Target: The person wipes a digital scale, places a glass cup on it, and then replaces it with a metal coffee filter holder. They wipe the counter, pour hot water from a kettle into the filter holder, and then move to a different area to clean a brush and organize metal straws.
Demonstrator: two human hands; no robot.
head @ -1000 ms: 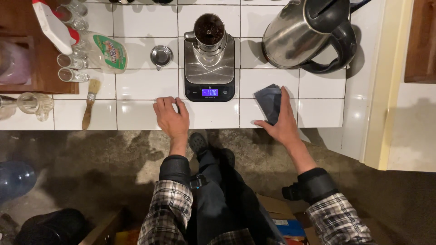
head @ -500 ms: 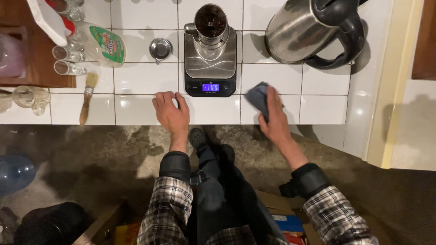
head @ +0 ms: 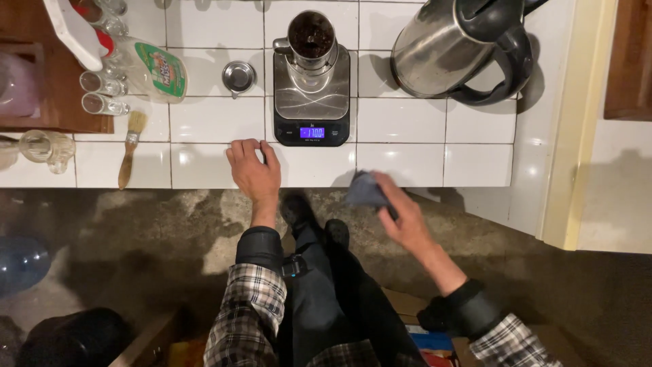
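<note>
Right hand (head: 406,216) curled shut around a dark blue cloth (head: 365,191), held off the tabletop (head: 435,163) edge, just past the front rim, over the floor; forearm angles in from lower right, plaid sleeve with dark cuff. Left hand (head: 254,172) flat on the white tiled tabletop near its front edge, palm down, fingers loosely bent, gripping nothing; arm runs straight up from below. Cloth sits right of left hand, well apart from it. Just beyond left hand, a black scale (head: 312,102) with lit blue display, a metal grinder cup (head: 312,37) of dark grounds on it. Small metal cup (head: 238,77) left of scale. Brush (head: 130,147) further left. Steel kettle (head: 462,47) far right.
</note>
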